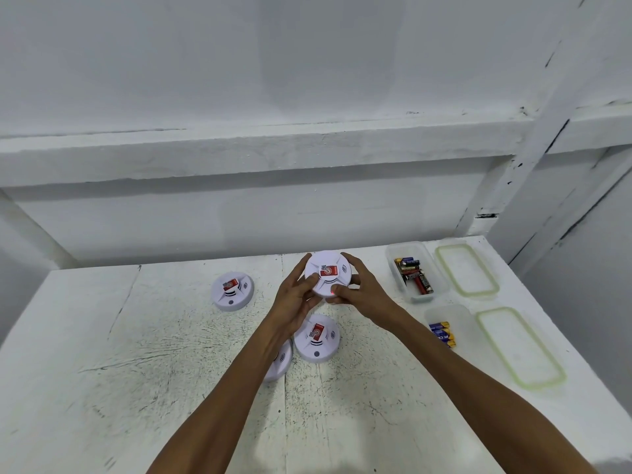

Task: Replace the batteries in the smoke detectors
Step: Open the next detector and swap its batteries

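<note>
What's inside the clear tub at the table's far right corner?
The far tub holds a loose heap of batteries, mostly black, red and gold. Its lid lies beside it. Anything beneath the heap is covered.

Bare workroom, whitewashed wall (pixel 239 63) and beams (pixel 273 148), scuffed white-painted table (pixel 171 371), battery tub (pixel 436 268)

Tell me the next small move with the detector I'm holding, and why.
Likely turn the detector over. The left hand and right hand both grip its rim, and only its labelled front faces up, with a red light at the near edge. No battery door shows on this side. The batteries lie in a tub to the right.
</note>
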